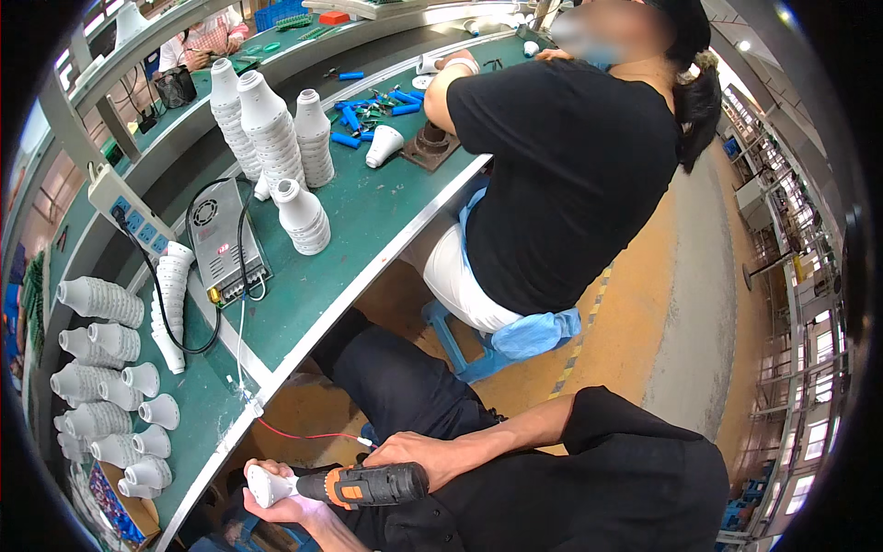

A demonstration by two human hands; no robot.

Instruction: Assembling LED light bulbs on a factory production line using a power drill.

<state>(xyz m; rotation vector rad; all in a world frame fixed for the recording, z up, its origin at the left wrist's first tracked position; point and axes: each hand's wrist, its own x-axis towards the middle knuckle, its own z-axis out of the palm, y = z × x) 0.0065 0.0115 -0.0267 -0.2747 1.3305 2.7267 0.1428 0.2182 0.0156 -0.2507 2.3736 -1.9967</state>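
My left hand [292,511] is closed around a white cone-shaped bulb housing [265,486], its wide end turned away from the tool. My right hand [414,453] grips a black and orange cordless drill [368,487], held level over my lap. The front of the drill points into the narrow end of the housing; where they meet is partly hidden by my fingers. A thin red wire [303,434] with a white connector runs from the table edge to beside my right hand.
Stacked white housings [101,302] line the green table [303,285] at left, with taller stacks [267,115] farther back. A metal power supply [221,239] and power strip [129,213] lie between. A co-worker in black [570,184] sits at right on a blue stool [451,345], near blue cylindrical parts [405,109].
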